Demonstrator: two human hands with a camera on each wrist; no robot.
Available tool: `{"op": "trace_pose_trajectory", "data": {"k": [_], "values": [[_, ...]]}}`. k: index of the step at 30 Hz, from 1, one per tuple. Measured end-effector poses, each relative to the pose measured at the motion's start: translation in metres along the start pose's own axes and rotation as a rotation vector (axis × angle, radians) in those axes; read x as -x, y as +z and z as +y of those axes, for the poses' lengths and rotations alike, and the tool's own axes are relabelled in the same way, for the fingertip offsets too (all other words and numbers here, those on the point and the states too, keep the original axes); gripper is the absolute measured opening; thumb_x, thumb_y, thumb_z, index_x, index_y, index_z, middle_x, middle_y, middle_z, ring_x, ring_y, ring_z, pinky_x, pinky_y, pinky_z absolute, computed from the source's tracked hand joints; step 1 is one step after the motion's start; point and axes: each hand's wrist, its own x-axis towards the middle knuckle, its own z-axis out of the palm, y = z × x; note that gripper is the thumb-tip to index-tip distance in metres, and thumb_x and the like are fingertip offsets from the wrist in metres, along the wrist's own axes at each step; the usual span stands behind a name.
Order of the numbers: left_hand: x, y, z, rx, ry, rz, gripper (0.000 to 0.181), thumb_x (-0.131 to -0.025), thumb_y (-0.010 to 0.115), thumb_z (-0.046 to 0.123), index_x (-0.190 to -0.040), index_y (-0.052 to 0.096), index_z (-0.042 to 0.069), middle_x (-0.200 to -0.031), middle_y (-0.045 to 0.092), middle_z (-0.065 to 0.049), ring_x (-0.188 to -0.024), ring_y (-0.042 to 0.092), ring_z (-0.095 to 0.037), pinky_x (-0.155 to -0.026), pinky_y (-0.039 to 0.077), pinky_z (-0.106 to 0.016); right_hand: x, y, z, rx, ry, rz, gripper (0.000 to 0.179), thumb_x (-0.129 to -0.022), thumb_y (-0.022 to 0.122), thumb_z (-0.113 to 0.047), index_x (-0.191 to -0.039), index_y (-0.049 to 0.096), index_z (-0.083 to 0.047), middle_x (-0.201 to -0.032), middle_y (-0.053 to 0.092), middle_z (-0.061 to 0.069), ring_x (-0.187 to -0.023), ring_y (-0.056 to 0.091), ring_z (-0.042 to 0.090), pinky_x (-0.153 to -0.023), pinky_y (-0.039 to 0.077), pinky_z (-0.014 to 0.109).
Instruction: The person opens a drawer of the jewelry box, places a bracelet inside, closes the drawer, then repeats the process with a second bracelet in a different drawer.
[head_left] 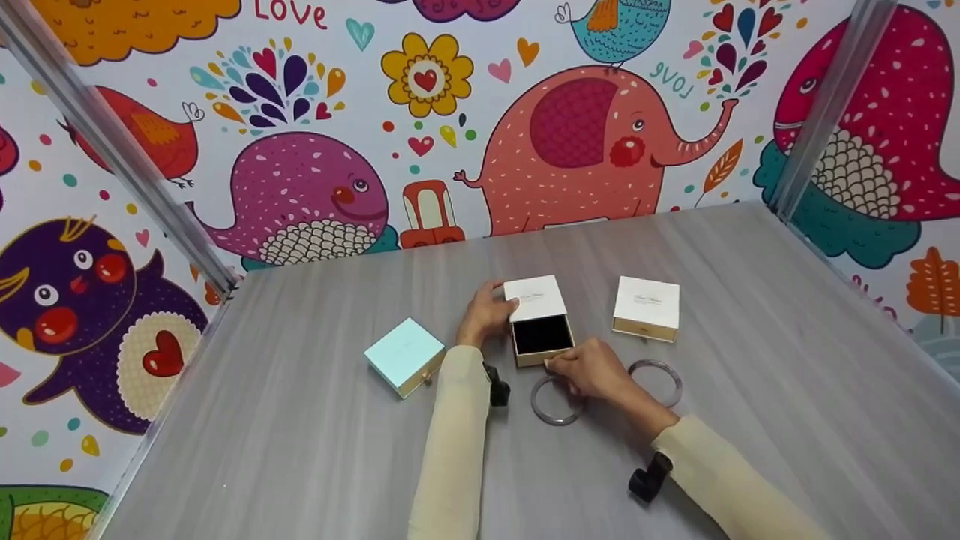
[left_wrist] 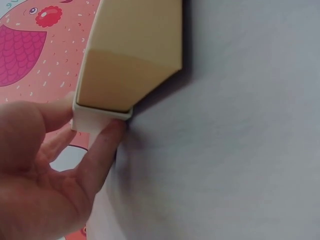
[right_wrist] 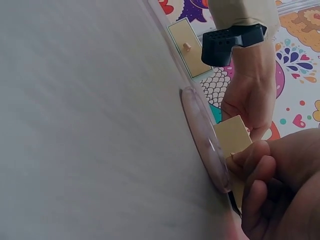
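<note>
Toward the middle of the table lies a white drawer-style jewellery box, its gold drawer partly slid out of the white sleeve. A black lining shows inside. My left hand grips the sleeve at its left side, thumb and fingers around it in the left wrist view. My right hand pinches the small pull tab on the drawer's front, as the right wrist view shows. Just below that hand lies a translucent purplish bangle, partly hidden by it. A second bangle lies beyond the right wrist.
Left of the left forearm stands a closed light-blue box with a gold front and small pull. A closed white box with a gold front sits to the right. Behind the grey table rises a cartoon-printed wall.
</note>
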Motion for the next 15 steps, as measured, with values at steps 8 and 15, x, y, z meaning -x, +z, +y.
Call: {"op": "trace_pose_trajectory", "data": {"k": [8,15], "values": [[0.0007,-0.0003,-0.0004,-0.015,0.025,0.003,0.053,-0.099,0.060,0.013,-0.148,0.043,0.002,-0.141,0.056,-0.024,-0.124,0.059,-0.034,-0.107,0.048,-0.045,0.0017,0.0012,0.0005,-0.001,-0.003,-0.011,0.027,-0.092,0.070,-0.018,-0.068,0.077,-0.007,-0.039,0.043,-0.012,-0.038,0.043,0.002,-0.044,0.033,0.019],[-0.0010,-0.0006,-0.0018,-0.019,0.021,0.000,0.055,-0.099,0.060,0.014,-0.149,0.042,0.003,-0.147,0.051,-0.022,-0.127,0.056,-0.033,-0.109,0.045,-0.046,0.0027,0.0002,-0.0008,-0.003,0.014,-0.027,0.024,-0.092,0.070,-0.018,-0.073,0.077,-0.006,-0.040,0.043,-0.011,-0.038,0.043,0.002,-0.043,0.034,0.019]]}}
